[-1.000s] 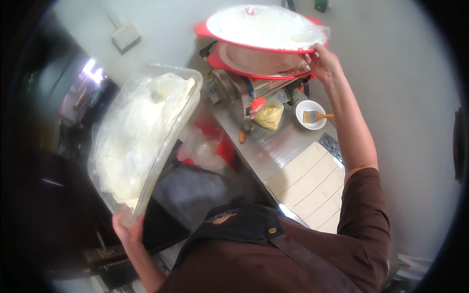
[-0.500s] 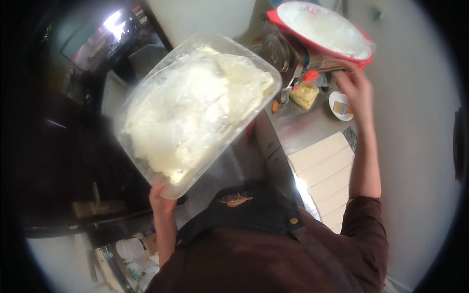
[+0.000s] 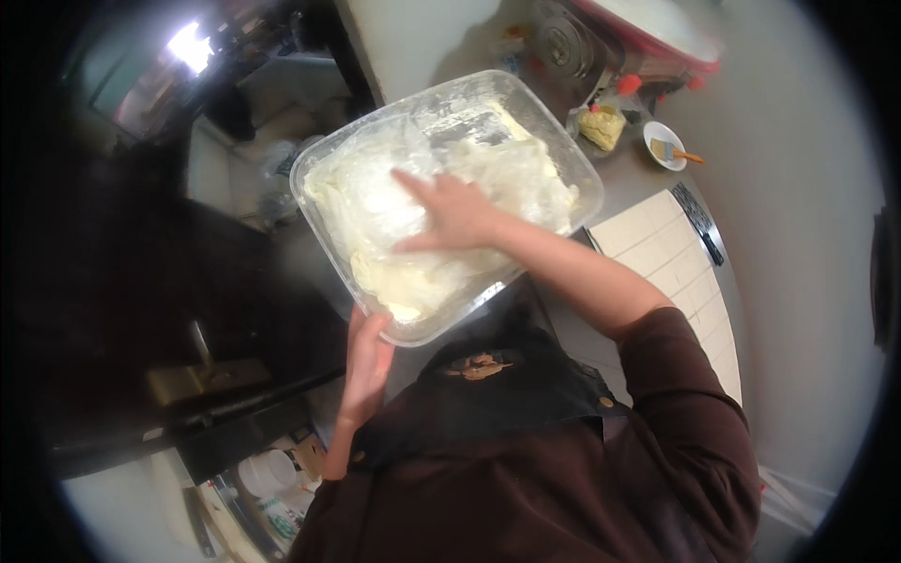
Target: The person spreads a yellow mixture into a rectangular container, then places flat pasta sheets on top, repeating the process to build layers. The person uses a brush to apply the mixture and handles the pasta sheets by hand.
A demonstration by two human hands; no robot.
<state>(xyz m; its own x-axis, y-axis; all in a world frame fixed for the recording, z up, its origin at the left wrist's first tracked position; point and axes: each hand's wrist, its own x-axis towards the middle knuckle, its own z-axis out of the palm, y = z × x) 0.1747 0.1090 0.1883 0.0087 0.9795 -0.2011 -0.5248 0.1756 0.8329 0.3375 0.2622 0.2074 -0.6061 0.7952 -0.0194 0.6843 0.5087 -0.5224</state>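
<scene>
Clear tub (image 3: 542, 117), gripped by the left hand (image 3: 369, 364), holds dough (image 3: 399, 279) partly hidden under the spread, empty right hand (image 3: 460, 216).

Reference: metal counter (image 3: 627, 180). A pale grey wall (image 3: 802, 310) flanks its right side. A lighter wall (image 3: 413, 38) stands behind its far end. Far left of it, a white glare (image 3: 190, 47) shows; source, window or lamp, undetermined.

Mass (image 3: 404, 278), centre: pale cream. Container (image 3: 542, 117): transparent, colourless. Shirt (image 3: 526, 497), lower centre: dark brown. Sheet (image 3: 657, 235), right: cream, lined. Bowl (image 3: 660, 133), upper right: white; brush handle (image 3: 691, 158): orange.
</scene>
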